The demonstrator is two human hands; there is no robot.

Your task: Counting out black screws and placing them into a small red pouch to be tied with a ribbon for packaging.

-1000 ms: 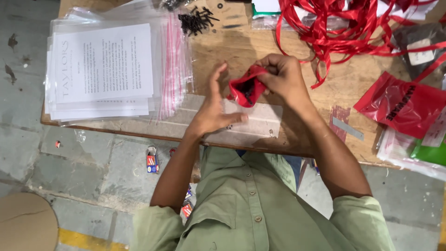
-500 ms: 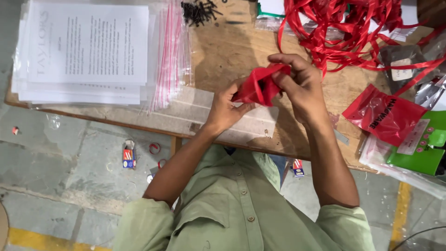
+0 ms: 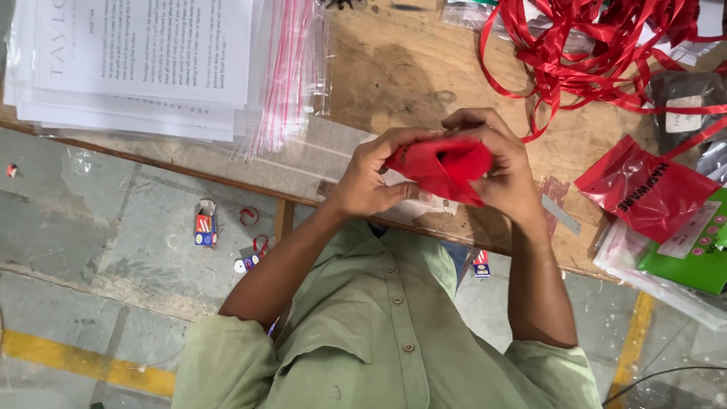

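A worn wooden surface (image 3: 394, 68) fills the upper half of the frame, its near edge running from the left middle down to the lower right. On it, at the upper left, lies a stack of printed sheets (image 3: 144, 53) on top of clear zip bags with red seal strips (image 3: 284, 76). A tangle of red ribbon (image 3: 598, 53) sprawls across the upper right. Below it, at the right edge, sit a flat red plastic bag (image 3: 644, 189) and a green card (image 3: 693, 261). Under the surface is a grey stone floor (image 3: 98, 235) with a yellow painted line (image 3: 83, 363) at the lower left and small scraps of litter (image 3: 204, 227) near the middle left.

At the centre of the frame, just above the surface's near edge, both hands close around a small red pouch (image 3: 443, 167). The left hand (image 3: 371, 178) has a narrow grip, fingers curled over the pouch's left end with the thumb underneath. The right hand (image 3: 503, 170) wraps over its top and right side, fingers shut against the red material.
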